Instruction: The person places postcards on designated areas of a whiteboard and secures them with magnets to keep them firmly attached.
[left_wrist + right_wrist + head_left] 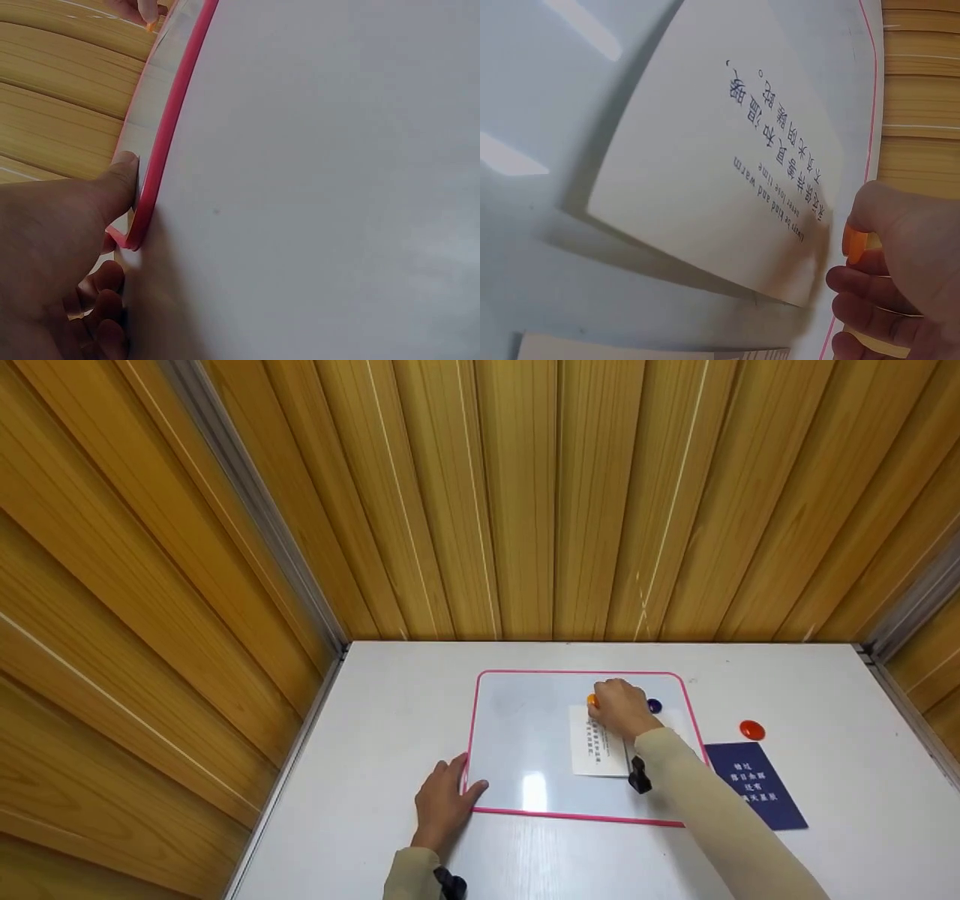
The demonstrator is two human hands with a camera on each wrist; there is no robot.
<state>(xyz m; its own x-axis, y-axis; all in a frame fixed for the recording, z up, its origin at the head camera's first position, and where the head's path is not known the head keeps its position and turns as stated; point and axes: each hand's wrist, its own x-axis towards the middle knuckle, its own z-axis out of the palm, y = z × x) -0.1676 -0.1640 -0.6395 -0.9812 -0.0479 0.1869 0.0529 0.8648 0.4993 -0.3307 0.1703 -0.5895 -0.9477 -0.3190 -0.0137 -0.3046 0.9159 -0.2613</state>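
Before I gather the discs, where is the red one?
In the head view, the red disc lies on the table, right of the whiteboard, just beyond the blue card.

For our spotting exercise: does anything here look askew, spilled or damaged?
One oddity: the white card isn't lying flat. In the right wrist view, its edges lift off the whiteboard, casting shadows. No spill shows.
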